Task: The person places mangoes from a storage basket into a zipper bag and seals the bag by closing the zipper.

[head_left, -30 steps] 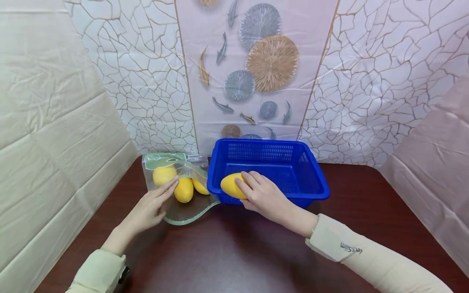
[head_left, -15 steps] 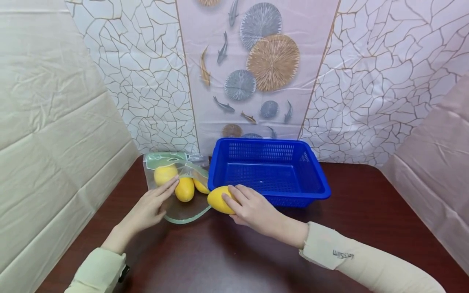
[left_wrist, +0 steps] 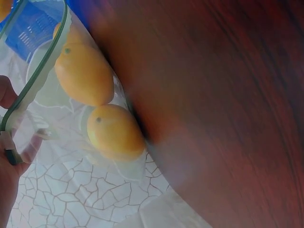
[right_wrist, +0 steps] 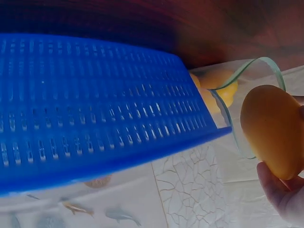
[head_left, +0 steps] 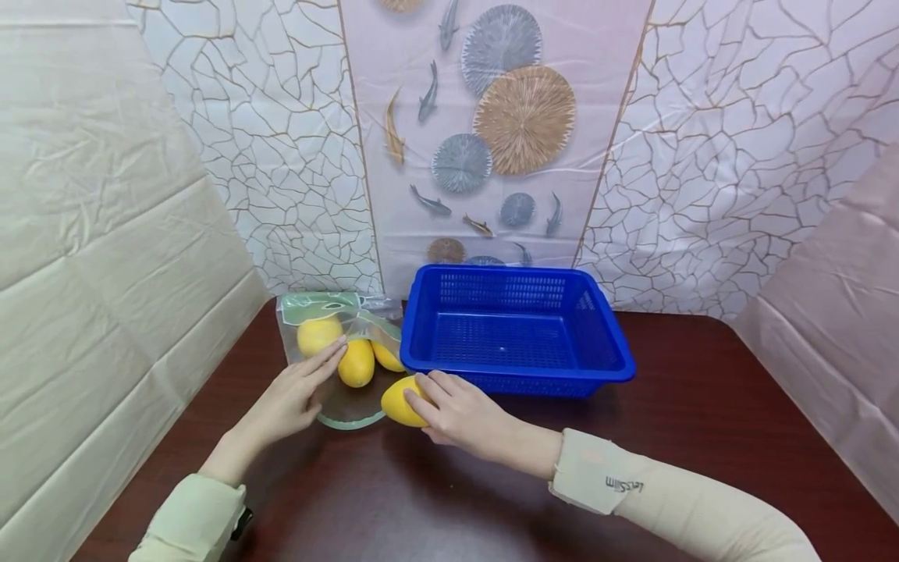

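My right hand grips a yellow mango by its right end, thumb below and fingers over it. The mango overlaps the mouth of a clear zip bag with a green edge. Inside the bag lie several more mangoes, seen partly through the plastic. At the bag's left side, my left hand holds the raised edge, fingers stretched toward the mangoes. From the left wrist, the green rim runs between thumb and fingers. In the right wrist view the held mango is beside the bag's mouth.
A blue plastic basket with slotted walls stands right of the bag, close against it. Both rest on a dark red-brown table. Patterned cloth hangs behind, and pale cloth walls flank the table.
My right hand has carried the mango from over the basket's front rim leftward and nearer, to the bag's mouth. The left hand has stayed almost still at the bag.
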`<state>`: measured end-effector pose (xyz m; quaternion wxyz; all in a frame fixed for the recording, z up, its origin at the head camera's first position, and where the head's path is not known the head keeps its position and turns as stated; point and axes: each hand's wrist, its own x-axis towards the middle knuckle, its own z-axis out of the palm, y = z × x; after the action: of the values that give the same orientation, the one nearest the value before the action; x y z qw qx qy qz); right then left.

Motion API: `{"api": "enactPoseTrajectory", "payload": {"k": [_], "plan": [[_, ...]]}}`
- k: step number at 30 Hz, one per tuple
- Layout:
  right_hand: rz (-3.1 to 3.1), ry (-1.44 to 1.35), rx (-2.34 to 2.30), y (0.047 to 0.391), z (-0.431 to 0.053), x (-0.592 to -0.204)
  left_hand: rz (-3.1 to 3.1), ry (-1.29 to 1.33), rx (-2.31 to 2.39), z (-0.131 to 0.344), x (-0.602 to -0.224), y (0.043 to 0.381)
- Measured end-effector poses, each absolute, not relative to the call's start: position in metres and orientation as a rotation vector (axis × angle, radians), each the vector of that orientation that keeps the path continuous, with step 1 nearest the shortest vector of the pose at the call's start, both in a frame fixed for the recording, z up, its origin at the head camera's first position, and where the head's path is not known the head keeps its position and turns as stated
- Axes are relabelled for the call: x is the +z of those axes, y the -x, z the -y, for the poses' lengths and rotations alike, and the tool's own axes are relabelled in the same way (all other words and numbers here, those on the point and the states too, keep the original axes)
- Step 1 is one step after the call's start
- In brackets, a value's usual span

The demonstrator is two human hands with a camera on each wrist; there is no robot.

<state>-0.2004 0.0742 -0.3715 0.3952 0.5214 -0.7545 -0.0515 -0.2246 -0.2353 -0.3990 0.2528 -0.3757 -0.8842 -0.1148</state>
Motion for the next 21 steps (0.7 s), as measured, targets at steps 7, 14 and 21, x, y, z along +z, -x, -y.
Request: {"api": "enactPoseTrajectory", "payload": {"k": [7, 14, 21], "plan": [[1.941, -1.33, -0.154, 0.206, -0.069, -0.378, 2.393, 1.031, -0.334, 0.233, -0.399, 0.226], [1.91, -1.317, -0.162, 0.212, -0.054, -0.391, 2.405, 1.026, -0.341, 0.232, -0.401, 0.225], [1.929, -1.316, -0.15, 0.214, -0.037, -0.399, 2.424, 1.003, -0.334, 0.232, -0.401, 0.223]]}}
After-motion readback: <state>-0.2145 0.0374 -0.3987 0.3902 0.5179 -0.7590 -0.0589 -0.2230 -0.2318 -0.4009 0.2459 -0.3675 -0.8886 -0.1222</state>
